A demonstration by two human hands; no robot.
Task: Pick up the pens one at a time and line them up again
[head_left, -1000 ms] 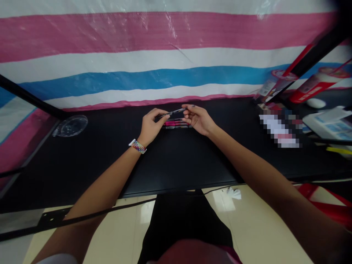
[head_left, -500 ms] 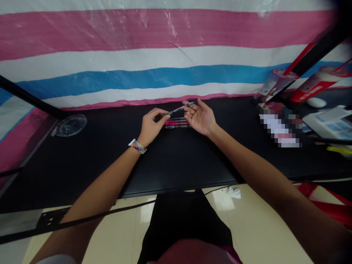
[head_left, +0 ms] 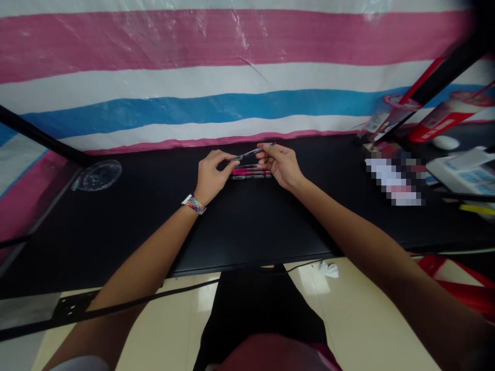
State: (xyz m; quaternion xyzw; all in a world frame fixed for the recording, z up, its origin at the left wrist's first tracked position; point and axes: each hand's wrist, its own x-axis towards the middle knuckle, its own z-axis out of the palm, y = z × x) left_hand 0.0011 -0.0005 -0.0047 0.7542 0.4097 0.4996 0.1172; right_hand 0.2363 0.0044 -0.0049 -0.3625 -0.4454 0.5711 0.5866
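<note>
A slim pen with a dark clip end and a clear barrel is tilted up to the right, held between both hands. My left hand pinches its lower left end between thumb and fingers. Around its upper right end, my right hand is closed, thumb against the fingers. Just below, several pens lie side by side on the black table. A pink pen and a clear pen with a dark clip show among them. My hands partly cover the ends of this row.
A clear round plastic lid lies at the far left. To the right stand a clear cup with a red straw and a red and white cup. A white box and a white rounded object are near them. Striped sheeting hangs behind.
My right hand has gone from open fingers beside the pen to closed on its upper end. My left hand keeps its pinch in nearly the same place.
</note>
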